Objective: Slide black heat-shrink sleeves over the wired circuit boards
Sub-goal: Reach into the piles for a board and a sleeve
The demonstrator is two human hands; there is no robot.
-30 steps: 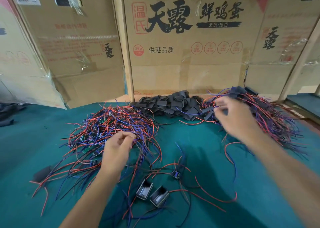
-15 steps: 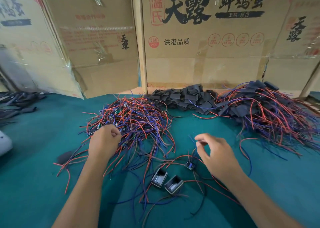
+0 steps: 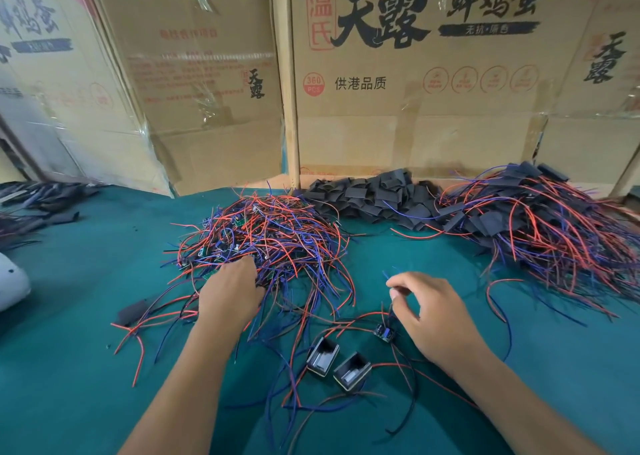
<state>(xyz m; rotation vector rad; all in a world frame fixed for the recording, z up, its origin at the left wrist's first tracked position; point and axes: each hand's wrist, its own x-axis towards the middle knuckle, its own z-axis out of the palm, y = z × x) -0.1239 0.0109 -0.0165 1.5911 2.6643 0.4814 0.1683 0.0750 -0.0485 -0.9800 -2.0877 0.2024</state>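
A tangled pile of red- and blue-wired circuit boards (image 3: pixel 266 243) lies on the green table mat (image 3: pixel 86 316). My left hand (image 3: pixel 228 293) reaches into its near edge, and the wires hide the fingertips. My right hand (image 3: pixel 433 312) pinches thin wires between thumb and forefinger; a small wired circuit board (image 3: pixel 383 333) hangs just below that pinch. A heap of flat black heat-shrink sleeves (image 3: pixel 374 196) sits at the back centre. To the right spreads a pile of boards with sleeves on them (image 3: pixel 540 222).
Two small black open-ended pieces (image 3: pixel 322 356) (image 3: pixel 351 371) lie among loose wires between my forearms. A single black sleeve (image 3: pixel 131 311) lies to the left. Cardboard boxes (image 3: pixel 398 108) wall off the back. A white object (image 3: pixel 10 281) and dark strips (image 3: pixel 45 198) sit at the far left.
My right hand came back from the sleeved pile at the right to the near middle and now pinches wires. My left hand pushed forward into the wire pile.
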